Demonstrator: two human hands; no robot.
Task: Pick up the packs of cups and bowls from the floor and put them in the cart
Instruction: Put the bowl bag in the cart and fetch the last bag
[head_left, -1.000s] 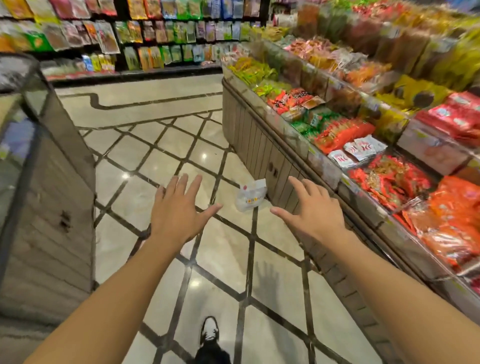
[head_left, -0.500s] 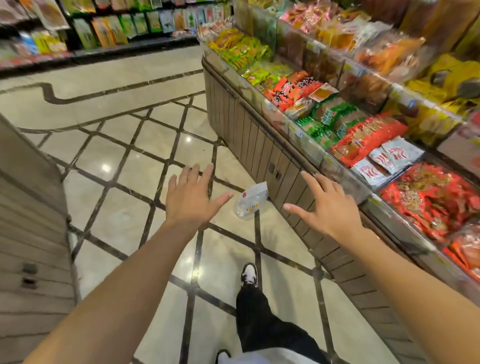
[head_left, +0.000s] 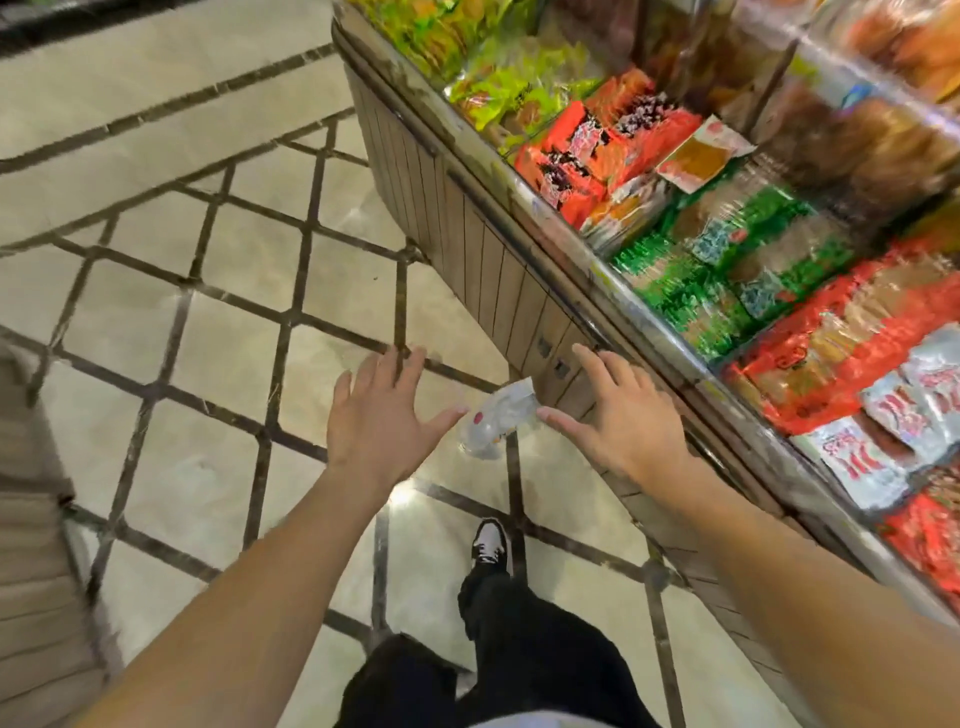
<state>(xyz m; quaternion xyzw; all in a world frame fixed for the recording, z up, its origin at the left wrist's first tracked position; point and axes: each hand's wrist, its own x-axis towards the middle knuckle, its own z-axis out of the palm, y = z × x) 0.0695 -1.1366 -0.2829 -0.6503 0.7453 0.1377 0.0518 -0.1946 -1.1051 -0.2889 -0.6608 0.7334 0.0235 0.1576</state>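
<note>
Pack of cups (head_left: 497, 415): lay on floor (head_left: 218, 343) against display base (head_left: 498, 280), between left hand (head_left: 382, 415) and right hand (head_left: 618, 415), both spread, empty. Risk: slick wrapper might slip; cart unseen.

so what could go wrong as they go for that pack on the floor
The clear plastic pack lies tight against the wooden base of the snack display, so the right hand may knock the panel or get little room on that side. The wrap looks slick and crinkled, so both open hands could slip; the left hand should close from the other side. The glossy tiled floor might be slippery when bending.
</note>
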